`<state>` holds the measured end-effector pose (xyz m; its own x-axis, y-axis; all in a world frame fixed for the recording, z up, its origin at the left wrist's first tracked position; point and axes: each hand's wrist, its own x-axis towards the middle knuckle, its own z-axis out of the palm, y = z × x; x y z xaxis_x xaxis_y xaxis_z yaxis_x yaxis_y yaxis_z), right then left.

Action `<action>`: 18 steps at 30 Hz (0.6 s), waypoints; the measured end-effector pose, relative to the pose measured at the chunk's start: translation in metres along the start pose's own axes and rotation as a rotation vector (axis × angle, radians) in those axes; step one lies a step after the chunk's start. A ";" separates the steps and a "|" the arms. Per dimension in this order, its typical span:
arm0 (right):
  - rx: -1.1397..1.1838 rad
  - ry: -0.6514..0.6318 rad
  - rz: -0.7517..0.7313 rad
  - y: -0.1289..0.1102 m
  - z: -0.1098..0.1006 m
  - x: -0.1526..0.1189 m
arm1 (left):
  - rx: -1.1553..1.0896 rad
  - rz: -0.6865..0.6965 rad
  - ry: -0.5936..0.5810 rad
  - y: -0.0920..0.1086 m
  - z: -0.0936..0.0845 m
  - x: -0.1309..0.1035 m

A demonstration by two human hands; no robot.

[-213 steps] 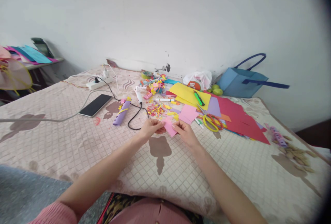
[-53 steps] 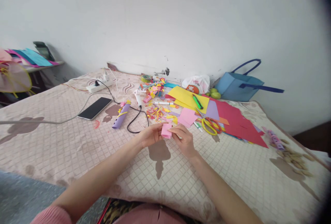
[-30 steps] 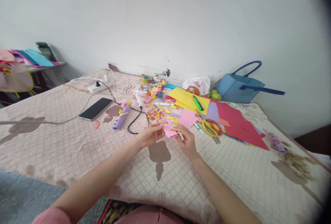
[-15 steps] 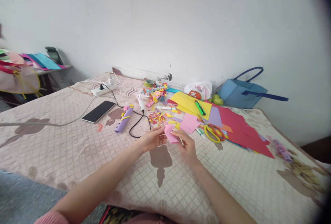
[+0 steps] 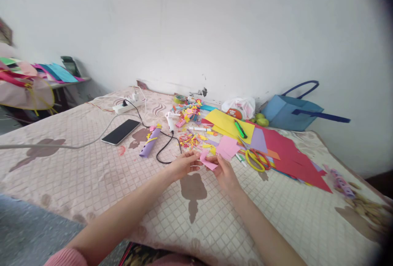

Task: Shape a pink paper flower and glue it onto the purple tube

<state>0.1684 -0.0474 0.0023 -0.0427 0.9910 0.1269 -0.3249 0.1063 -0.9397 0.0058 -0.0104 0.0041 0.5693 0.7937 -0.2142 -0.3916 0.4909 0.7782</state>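
Everything below sits on the table spread with beige quilted cloth. I note the bent pink paper piece between bare left hand and bare right hand. Left of these: purple rolled-paper tube; farther left, flat rectangular black-screened device, long white plastic power strip behind it. Right of my centre: green plastic cutter on yellow paper sheet. Farther right: large red paper sheet, boxy blue bag behind.

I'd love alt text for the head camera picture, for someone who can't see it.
A left hand and right hand hold a bent pink paper over a patterned tablecloth. Around them lie paper scraps, scissors, a red sheet and a phone.
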 end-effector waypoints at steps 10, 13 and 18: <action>0.127 -0.130 0.320 0.000 -0.007 0.000 | 0.294 0.166 0.009 0.002 -0.004 0.000; 0.146 -0.155 0.377 0.000 -0.006 -0.001 | 0.413 0.202 -0.021 0.005 -0.003 -0.002; 0.126 -0.030 0.354 0.002 -0.005 0.001 | 0.408 0.169 0.016 0.008 0.000 -0.005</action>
<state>0.1727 -0.0462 -0.0007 -0.2000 0.9615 -0.1882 -0.3988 -0.2554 -0.8808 0.0001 -0.0108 0.0114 0.5095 0.8575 -0.0707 -0.1589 0.1746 0.9717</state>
